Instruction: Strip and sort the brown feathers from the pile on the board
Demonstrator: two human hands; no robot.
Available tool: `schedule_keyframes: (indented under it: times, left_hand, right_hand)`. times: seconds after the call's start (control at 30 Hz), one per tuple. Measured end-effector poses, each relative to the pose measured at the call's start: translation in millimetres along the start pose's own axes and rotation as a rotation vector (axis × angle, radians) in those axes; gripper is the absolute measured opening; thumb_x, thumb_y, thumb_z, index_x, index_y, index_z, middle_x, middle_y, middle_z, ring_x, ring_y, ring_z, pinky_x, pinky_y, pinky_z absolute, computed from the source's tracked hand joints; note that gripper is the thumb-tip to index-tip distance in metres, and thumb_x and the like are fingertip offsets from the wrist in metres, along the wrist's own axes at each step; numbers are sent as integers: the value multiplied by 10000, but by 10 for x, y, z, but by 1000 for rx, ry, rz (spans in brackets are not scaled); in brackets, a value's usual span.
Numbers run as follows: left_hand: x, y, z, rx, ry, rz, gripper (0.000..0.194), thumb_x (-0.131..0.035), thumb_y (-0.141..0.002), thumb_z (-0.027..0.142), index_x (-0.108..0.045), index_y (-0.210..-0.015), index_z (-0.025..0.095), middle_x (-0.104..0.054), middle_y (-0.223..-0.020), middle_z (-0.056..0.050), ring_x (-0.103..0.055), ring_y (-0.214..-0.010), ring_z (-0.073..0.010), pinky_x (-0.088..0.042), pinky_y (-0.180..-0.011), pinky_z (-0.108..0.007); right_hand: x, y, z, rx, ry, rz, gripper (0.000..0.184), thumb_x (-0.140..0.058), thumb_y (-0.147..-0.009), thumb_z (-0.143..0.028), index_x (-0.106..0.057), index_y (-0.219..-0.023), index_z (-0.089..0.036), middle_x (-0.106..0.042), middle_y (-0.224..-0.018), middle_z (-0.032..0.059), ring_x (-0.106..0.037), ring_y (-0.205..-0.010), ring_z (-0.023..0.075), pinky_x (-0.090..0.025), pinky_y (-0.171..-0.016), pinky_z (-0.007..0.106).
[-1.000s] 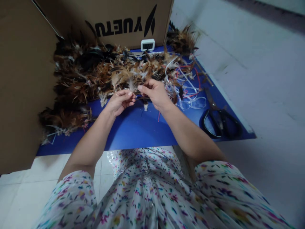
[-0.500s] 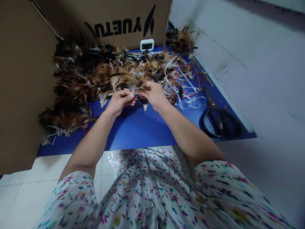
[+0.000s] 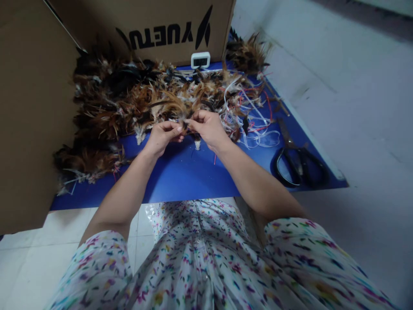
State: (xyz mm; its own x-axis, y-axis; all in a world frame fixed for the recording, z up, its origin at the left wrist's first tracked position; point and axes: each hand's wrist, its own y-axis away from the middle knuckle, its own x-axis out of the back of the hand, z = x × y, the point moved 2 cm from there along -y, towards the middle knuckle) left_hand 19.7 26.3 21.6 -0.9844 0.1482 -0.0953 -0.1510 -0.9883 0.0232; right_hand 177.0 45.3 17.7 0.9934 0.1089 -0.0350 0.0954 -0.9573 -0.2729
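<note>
Both hands meet over the blue tabletop, just in front of a wide heap of brown and black feathers. My left hand is closed in a pinch at the base of a small tuft of feathers. On the tuft's other side, my right hand also pinches, thumb against forefinger, at the same base. The tuft's brown tips fan up and to the left over the heap. Fingers partly cover the feather ends between them, so fine detail there is hidden.
Black-handled scissors lie at the table's right. White and red plastic strips tangle beside the heap. A small white digital display stands before a cardboard box. Another cardboard panel rises at left. Feather bundles lie near the left edge.
The right fingers have shifted slightly at the tuft's base, and its lower feathers sit differently between the hands. Otherwise the hands stay in nearly the same place.
</note>
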Motion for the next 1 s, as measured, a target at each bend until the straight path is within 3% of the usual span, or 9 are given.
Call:
schedule_keyframes:
  times: [0.4,0.7,0.83,1.0]
  left_hand:
    - [30,-21,-33,-52,-32,3,314,-918,-611,375,-676,-631,176,-686,-633,-3,-628,-541,-102,-562,-585,-230]
    - [19,-32,-36,-107,-15,-47,421,-941,-530,467,-698,-672,154,-677,-592,1,-618,-488,-100,-544,-526,-224]
    - [36,-55,-53,-102,-12,-51,376,-924,-577,436,-697,-688,158,-697,-624,0,-617,-486,-93,-539,-518,-218]
    - [92,-84,-46,-131,55,21,243,-868,-687,336,-691,-697,170,-713,-682,3,-621,-515,-75,-530,-520,-192]
  right_hand:
    - [-46,37,-25,-142,-166,4,406,-857,-702,-423,-528,-627,-198,-542,-554,-67,-495,-530,68,-455,-543,216]
    - [-35,46,-18,-229,-173,1,331,-809,-766,-319,-538,-633,-184,-541,-572,-66,-499,-536,54,-416,-536,188]
    - [41,10,-32,-119,-18,-38,260,-791,-782,-327,-599,-675,-188,-569,-602,-40,-521,-587,96,-439,-579,237]
    - [250,-26,-127,127,507,-85,53,-691,-824,-199,-727,-857,-178,-704,-868,37,-620,-812,180,-491,-799,348]
